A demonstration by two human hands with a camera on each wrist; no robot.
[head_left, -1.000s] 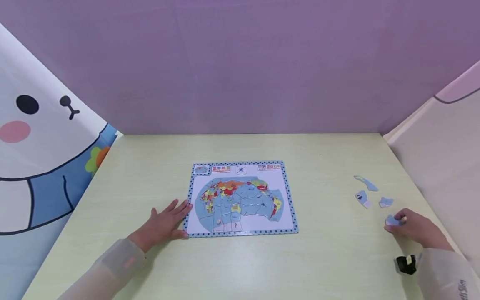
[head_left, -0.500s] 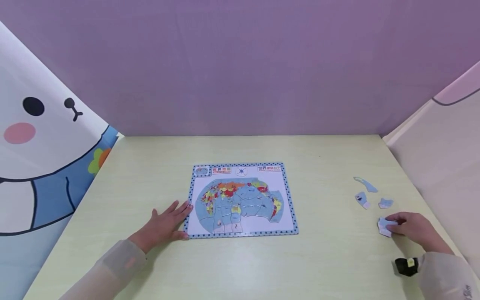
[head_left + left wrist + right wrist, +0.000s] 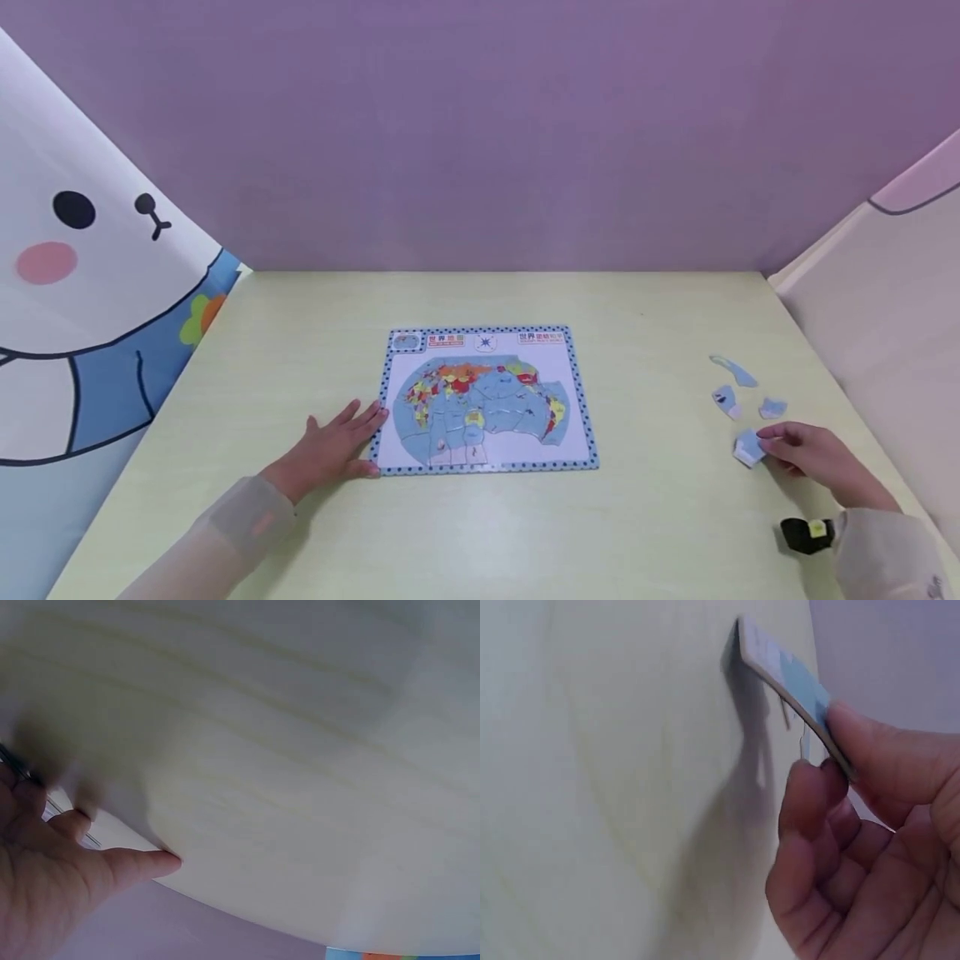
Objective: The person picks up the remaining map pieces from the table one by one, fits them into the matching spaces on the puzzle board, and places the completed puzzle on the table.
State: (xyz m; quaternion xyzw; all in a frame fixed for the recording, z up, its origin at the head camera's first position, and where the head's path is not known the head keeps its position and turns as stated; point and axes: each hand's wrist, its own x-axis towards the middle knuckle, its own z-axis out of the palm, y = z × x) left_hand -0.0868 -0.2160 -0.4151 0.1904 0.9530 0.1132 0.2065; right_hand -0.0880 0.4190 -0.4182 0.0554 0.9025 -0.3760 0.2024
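Observation:
A world map puzzle board [image 3: 536, 458] with a dotted blue border lies mid-table, its map partly filled and a white gap along the lower right. My left hand [image 3: 330, 450] rests with spread fingers against the board's left edge; the left wrist view shows its thumb [image 3: 142, 864] on the table. Off to the right, my right hand [image 3: 806, 458] pinches a blue and white puzzle piece [image 3: 747, 448] between thumb and fingers. In the right wrist view that piece [image 3: 784, 666] is tilted, one corner close to the table surface.
Beyond the held piece lie three loose pieces: a long curved one [image 3: 735, 370], one with a dark print [image 3: 725, 401] and a small blue one [image 3: 772, 407]. A purple backdrop [image 3: 495, 142] rises behind the table [image 3: 480, 533], with printed cloth at both sides.
My right hand has shifted slightly left with the pinched piece, which has turned and now shows more of its face. The left hand stays on the board's edge.

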